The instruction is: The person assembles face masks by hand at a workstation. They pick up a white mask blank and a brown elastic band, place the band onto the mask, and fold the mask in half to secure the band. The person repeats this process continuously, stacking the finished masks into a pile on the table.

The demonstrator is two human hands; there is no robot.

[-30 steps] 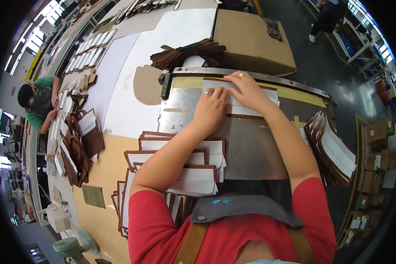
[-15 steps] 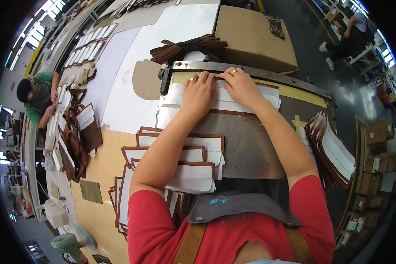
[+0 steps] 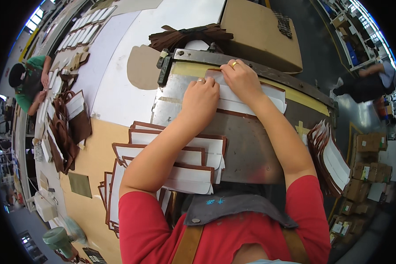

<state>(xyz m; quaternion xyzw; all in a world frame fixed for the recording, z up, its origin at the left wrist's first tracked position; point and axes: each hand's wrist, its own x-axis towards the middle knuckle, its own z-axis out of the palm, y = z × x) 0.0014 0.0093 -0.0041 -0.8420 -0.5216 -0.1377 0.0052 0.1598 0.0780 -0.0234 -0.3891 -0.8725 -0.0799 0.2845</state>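
A white panel with brown edging (image 3: 273, 97) lies on a grey metal plate (image 3: 251, 143), below a metal bar (image 3: 295, 86) along the plate's far side. My left hand (image 3: 201, 99) is closed at the panel's left end, fingertips pinching its edge, where the corner looks slightly raised. My right hand (image 3: 243, 83) rests farther up, its fingers bent and pressed together on the panel's far brown edge. Under and beside my left forearm, several similar panels (image 3: 190, 179) overlap in a pile. Another fanned stack of panels (image 3: 332, 154) sits right of the plate.
Behind the bar lie a bundle of brown strips (image 3: 189, 38) and a large cardboard box (image 3: 259, 35). A co-worker (image 3: 28, 86) in green works at the far left, near brown pieces (image 3: 66, 132). Another person (image 3: 367, 83) is on the floor at right, above stacked cartons (image 3: 370, 171).
My left hand has drawn slightly back from the bar, its fingers now curled at the panel's left end. My right hand stays near the far edge. The person at right has moved farther right.
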